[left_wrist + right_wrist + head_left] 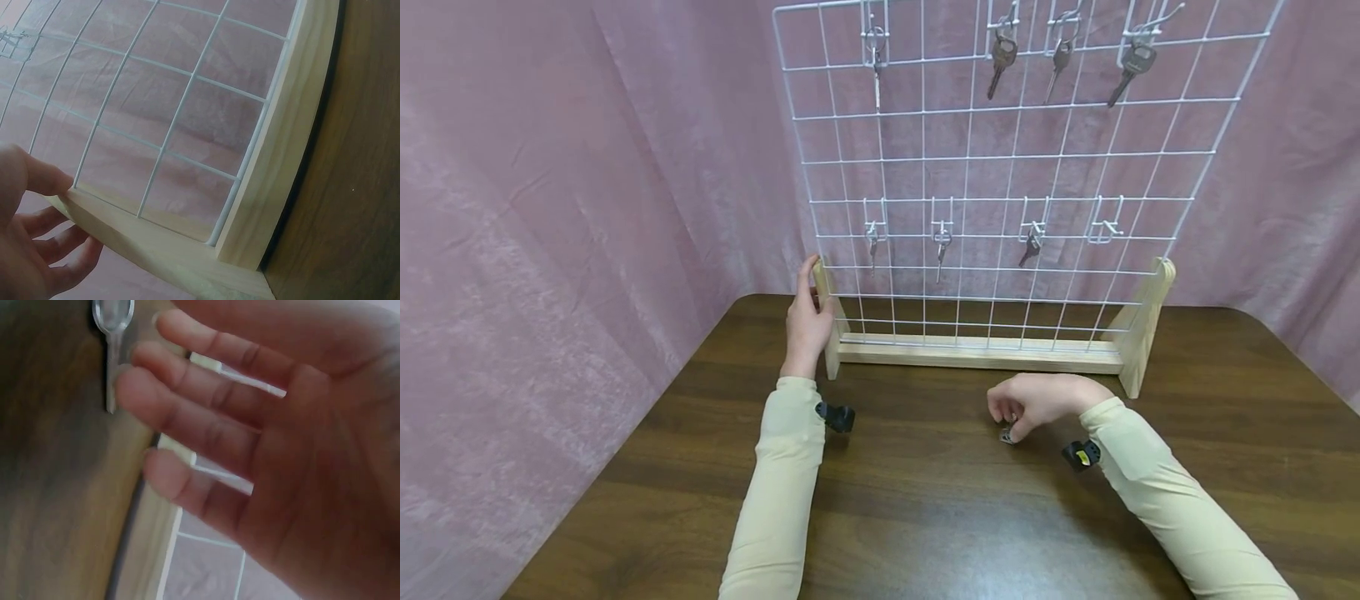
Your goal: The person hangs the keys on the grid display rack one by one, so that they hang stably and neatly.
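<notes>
My left hand [807, 323] holds the left upright of a wooden stand [977, 355], which carries a white wire grid [992, 157]. In the left wrist view, the thumb lies on the near side of the wooden upright [125, 240] and the other fingers bend round its outer side. On the tabletop in front of the stand lies a metal key [110, 369]. My right hand [1037, 398] hovers over it, with thumb and fingers apart and the fingertips close to the key. In the right wrist view the fingers are slightly bent, and most of the thumb is out of sight.
Several keys hang from white hooks along the grid's top, among them a dark key [1003, 57]. Lower down hang three more, one of them a key [942, 242]; a white hook [1105, 229] sits at their right. Brown table [925, 517] underneath; pink curtain [550, 208] behind.
</notes>
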Demonstrator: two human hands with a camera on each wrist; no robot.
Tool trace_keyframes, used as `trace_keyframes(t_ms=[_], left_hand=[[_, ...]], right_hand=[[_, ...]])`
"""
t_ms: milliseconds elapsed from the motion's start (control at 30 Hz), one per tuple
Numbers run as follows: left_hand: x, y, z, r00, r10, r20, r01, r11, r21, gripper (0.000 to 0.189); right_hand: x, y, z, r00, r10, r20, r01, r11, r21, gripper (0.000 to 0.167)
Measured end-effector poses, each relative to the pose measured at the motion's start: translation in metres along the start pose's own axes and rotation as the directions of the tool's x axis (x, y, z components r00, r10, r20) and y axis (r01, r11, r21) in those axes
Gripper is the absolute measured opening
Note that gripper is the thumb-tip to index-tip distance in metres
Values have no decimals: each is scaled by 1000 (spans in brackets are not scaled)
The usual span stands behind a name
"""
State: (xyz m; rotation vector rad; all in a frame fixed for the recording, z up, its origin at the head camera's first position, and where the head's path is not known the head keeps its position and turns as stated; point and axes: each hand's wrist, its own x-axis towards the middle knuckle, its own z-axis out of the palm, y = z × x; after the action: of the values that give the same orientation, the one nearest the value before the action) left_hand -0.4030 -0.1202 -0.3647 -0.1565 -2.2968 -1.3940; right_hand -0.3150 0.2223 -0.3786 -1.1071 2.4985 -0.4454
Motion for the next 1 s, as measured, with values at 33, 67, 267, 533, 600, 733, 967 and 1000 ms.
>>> trace_keyframes(t_ms=[33, 67, 267, 533, 600, 733, 967, 1000], left_hand=[[0, 0, 0, 1000, 3, -1, -3, 1000, 3, 71], [1, 0, 0, 1000, 6, -3, -6, 1000, 6, 71], [2, 1, 0, 1000, 1, -2, -1, 1000, 4, 70], [1, 1, 0, 1000, -1, -1, 1, 1000, 5, 71], [1, 1, -1, 1000, 1, -7, -1, 1000, 6, 71], [0, 1, -1, 1000, 5, -11, -5, 1000, 5, 70], [0, 0, 0, 1000, -4, -5, 4, 1000, 4, 70], [0, 0, -1, 1000, -7, -4, 7, 1000, 5, 70]], right_hand=[[1, 0, 1, 1000, 7, 6, -7, 1000, -3, 24], [2, 0, 2, 1000, 6, 9, -6, 1000, -12, 24], [4, 0, 6, 1000, 2, 7, -2, 1000, -28, 25], [3, -2, 6, 999, 41, 1, -41, 998, -42, 23], [3, -2, 6, 998, 57, -7, -58, 997, -54, 21], [0, -4, 4, 999, 49, -12, -50, 996, -78, 18], [-10, -3, -8, 1000, 4, 1, -4, 997, -78, 18], [-13, -3, -11, 1000, -5, -5, 4, 997, -78, 17]])
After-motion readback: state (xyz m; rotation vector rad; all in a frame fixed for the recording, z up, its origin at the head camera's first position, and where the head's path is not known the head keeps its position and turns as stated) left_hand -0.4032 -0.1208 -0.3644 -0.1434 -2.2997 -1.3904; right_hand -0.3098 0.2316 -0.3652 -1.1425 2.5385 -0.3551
